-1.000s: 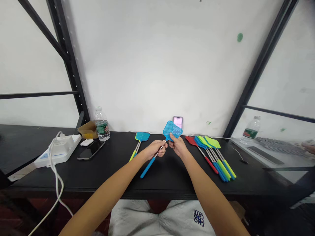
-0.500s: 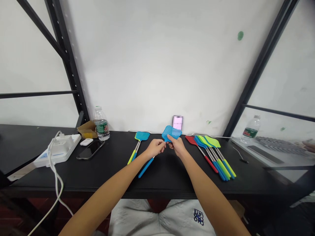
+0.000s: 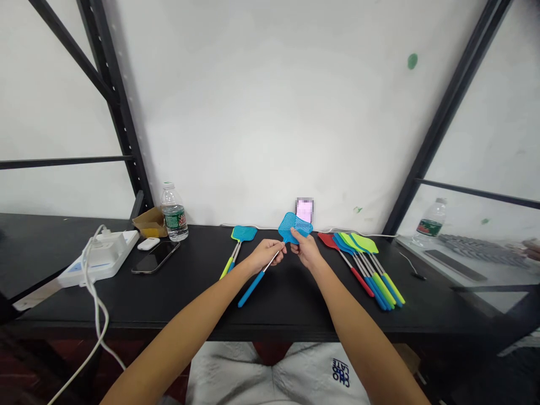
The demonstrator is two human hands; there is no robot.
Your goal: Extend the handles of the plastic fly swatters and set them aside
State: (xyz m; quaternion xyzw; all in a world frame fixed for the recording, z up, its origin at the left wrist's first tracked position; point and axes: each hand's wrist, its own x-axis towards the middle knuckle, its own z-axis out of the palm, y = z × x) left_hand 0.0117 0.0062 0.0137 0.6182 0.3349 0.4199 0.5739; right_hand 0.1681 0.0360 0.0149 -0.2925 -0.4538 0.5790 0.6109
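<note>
Between my two hands is a blue fly swatter, its perforated head towards the wall and its blue grip slanting down to the left. My left hand is closed round the metal shaft just below the head. With thumb on top, my right hand pinches the lower right part of the head. To the left, a blue swatter overlaps a yellow-green one on the table. On the right lies a fanned row of several swatters in blue and yellow-green, with a red swatter at its left end.
At the left of the black table are a power strip with white cables, a phone, a white case, a cardboard box and a water bottle. A pixelated card stands against the wall.
The swatter's head dipped towards me half a second ago and has risen again, though a little lower than at first. Both hands keep their hold on it.
</note>
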